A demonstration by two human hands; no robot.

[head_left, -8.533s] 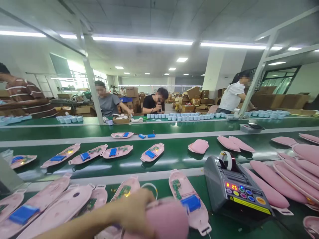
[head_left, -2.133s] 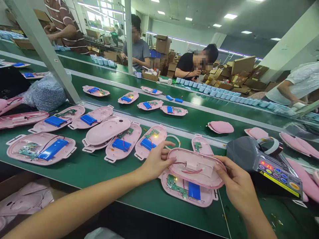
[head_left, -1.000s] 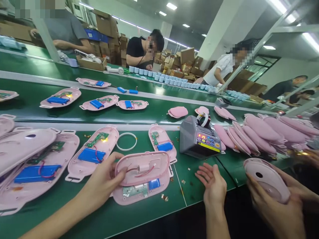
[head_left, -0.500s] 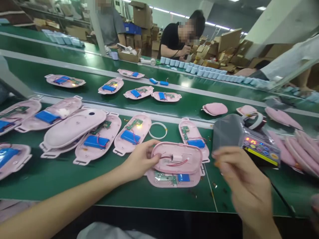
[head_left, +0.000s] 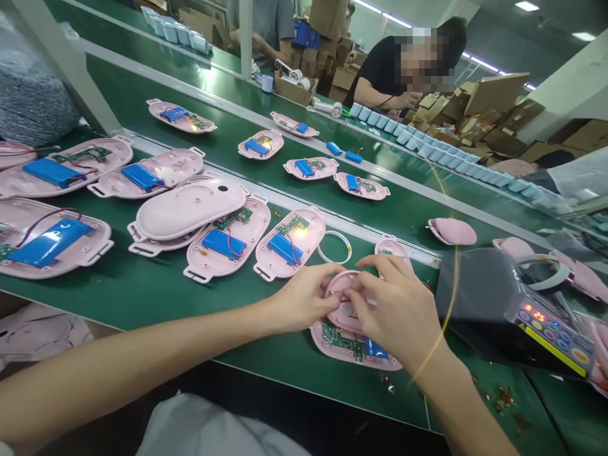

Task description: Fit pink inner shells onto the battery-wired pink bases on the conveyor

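My left hand (head_left: 308, 296) grips the left edge of a small pink plastic cover (head_left: 344, 318) between thumb and fingers. My right hand (head_left: 401, 304) reaches over the cover from the right, thumb and forefinger pinched close to the left fingertips. Whatever the right fingers hold is hidden. Beneath the cover lies a larger pink shell (head_left: 317, 335) with a green circuit board (head_left: 339, 342) and a blue battery (head_left: 375, 349), partly covered by my right hand. Just behind my hands are a white ring (head_left: 349, 252) and another pink shell (head_left: 392, 246), mostly hidden.
To the right stands a black tape dispenser (head_left: 479, 310) with a lit display. Several open pink shells (head_left: 289, 237) with batteries fill the left and the belt behind. Copper-coloured scraps (head_left: 503, 400) lie front right. Across the bench, a person in black (head_left: 380, 73) works behind blue cups (head_left: 403, 136).
My right hand has come left from near the dispenser, bringing a small amber scrap, onto the pink cover. My left hand stays on the cover. The view has shifted and tilted.
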